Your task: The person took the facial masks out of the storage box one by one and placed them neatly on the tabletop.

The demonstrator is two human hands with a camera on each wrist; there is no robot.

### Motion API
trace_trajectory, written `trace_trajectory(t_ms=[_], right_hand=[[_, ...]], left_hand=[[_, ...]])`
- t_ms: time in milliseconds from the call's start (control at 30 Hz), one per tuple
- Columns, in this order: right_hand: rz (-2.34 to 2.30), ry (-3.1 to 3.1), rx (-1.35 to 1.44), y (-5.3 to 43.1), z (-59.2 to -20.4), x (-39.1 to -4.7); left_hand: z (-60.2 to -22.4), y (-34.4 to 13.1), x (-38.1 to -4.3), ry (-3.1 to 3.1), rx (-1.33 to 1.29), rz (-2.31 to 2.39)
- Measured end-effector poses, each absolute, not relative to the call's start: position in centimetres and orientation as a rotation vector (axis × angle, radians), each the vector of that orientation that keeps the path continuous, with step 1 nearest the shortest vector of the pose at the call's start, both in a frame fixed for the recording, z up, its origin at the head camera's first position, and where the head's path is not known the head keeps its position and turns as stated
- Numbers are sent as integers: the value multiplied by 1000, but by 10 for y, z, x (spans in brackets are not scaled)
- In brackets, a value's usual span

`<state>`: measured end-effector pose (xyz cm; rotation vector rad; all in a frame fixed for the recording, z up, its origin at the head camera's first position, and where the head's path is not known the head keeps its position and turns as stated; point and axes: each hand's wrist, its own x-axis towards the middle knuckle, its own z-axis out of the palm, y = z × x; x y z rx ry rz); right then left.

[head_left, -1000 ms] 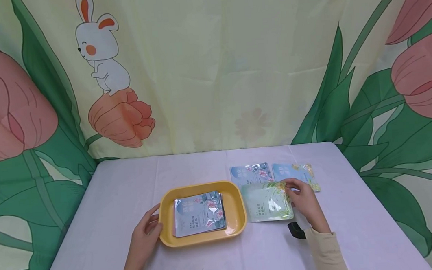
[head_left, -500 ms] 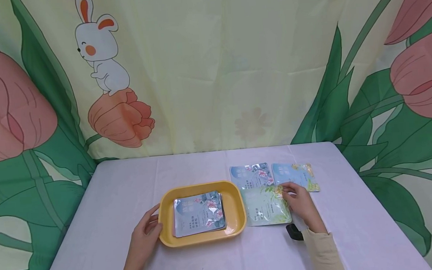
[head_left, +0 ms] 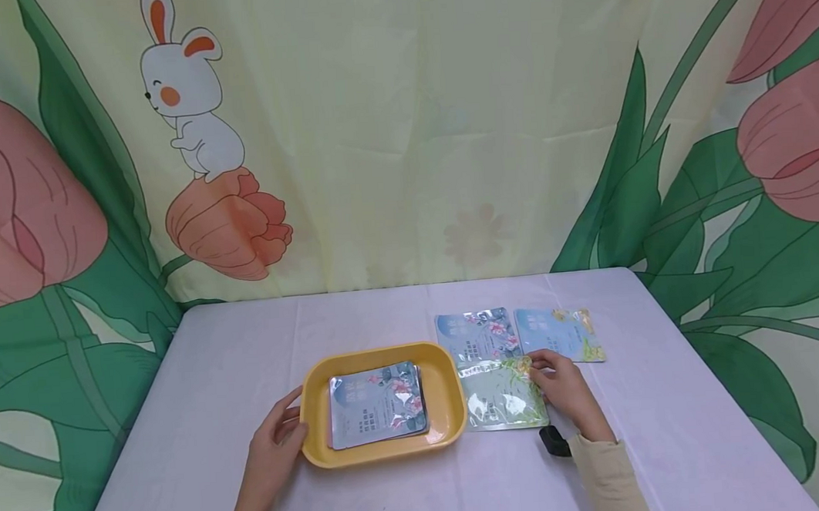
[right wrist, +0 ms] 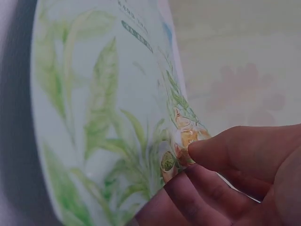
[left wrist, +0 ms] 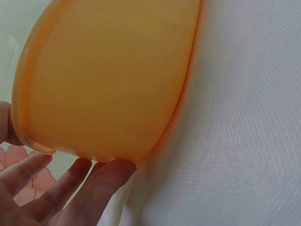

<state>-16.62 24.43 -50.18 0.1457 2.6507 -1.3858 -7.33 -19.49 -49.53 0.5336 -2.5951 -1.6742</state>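
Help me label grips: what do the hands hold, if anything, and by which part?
Right hand: the green packet, pinched by its far right corner. Left hand: touching the tray at its left end, no clear grip.

tray [head_left: 447, 408]: glossy plstc | green pkt [head_left: 502, 399]: shiny film | tblcloth [left wrist: 244, 127]: matt, woven

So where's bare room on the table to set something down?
The table is bare left of the left hand, behind the tray, and right of the right hand. Right of the tray, a green packet and two blue packets crowd it.
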Motion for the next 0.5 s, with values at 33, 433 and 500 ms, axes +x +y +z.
trace_trajectory(t_ms=[33,433,500], right_hand=[[-1370,2663,145,244,-502,-166],[-1313,2772,87,244,-497,-165],[-1296,2798,77,245,-497,-165]], left_hand=[[-495,-195,-73,-2595,535,-1676],[-495,-194,-73,-2596,549,-1669],[-496,-194,-73,-2595,553,-1670]])
